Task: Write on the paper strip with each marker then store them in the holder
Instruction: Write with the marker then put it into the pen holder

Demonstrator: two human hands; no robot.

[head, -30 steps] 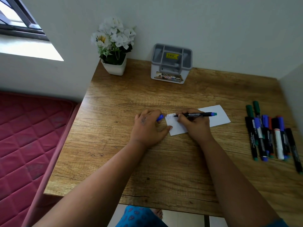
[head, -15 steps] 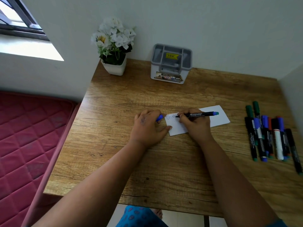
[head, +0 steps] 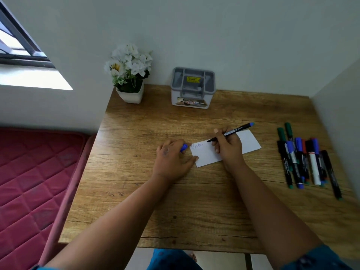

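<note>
Paper strip [head: 206,155] lies flat near the middle of the wooden tabletop [head: 194,201], its long side running up to the right, with a few faint handwritten letters at its left end. A red quilted mattress [head: 29,182] sits left of the tabletop, below a window [head: 17,45]. At the far edge, against the wall, stands a grey and white holder [head: 192,88] with several compartments, a yellow sticker inside and a label on its front; just left of it is a white pot of white flowers [head: 129,75]. Along the right edge lies a loose bunch of capped markers [head: 303,160], black barrels with green, blue and red caps and one white barrel, touching and partly overlapping.

The left hand [head: 172,160] rests on the tabletop at the strip's left end, thumb tip on the strip's lower left corner, fingers curled around a blue cap [head: 184,148] that pokes out toward the strip. The right hand [head: 228,148] lies over the middle of the strip, its fingers gripping an uncapped black marker [head: 232,131] with a blue rear end. That marker slants up to the right, its tip just above or touching the paper right of the lettering; I cannot tell which.
</note>
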